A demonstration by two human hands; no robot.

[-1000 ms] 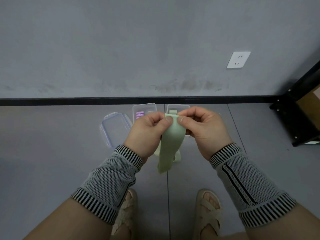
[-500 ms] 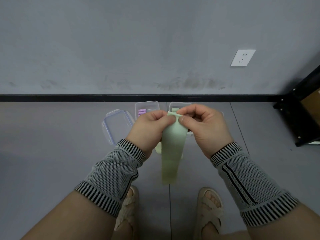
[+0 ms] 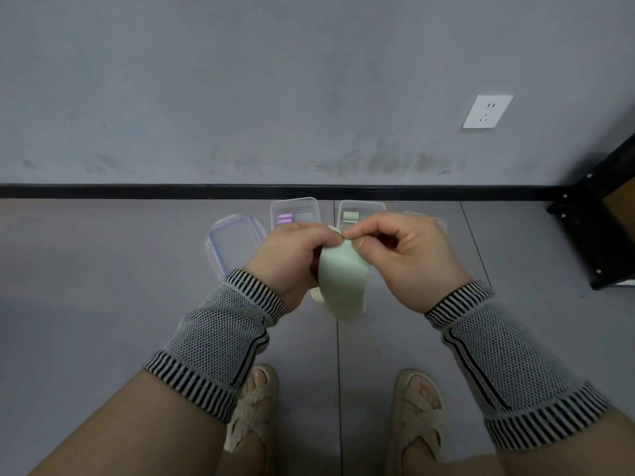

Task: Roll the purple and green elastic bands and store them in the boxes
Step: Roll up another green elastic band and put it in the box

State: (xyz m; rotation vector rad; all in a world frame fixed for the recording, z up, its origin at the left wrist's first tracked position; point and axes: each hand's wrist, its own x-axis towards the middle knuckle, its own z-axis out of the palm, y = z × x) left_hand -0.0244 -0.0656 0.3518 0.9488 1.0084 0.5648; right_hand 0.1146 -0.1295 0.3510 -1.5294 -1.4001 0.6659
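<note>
Left hand (image 3: 292, 259) and right hand (image 3: 405, 255) pinch pale green flat elastic band (image 3: 342, 283) at its top. Hanging tail below hands shorter than a second ago; rolling underway

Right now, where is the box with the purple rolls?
In the head view, the box with purple rolls sits on the floor by the black baseboard, just beyond the left hand, left of the green-roll box.

Grey floor (image 3: 103, 304), seamed. Lying on it near the wall: clear lid (image 3: 233, 243); clear box (image 3: 295, 209) holding purple rolls (image 3: 284, 218); clear box (image 3: 360, 208) holding green rolls (image 3: 350, 216). Black shelf foot (image 3: 591, 242) at right.
</note>
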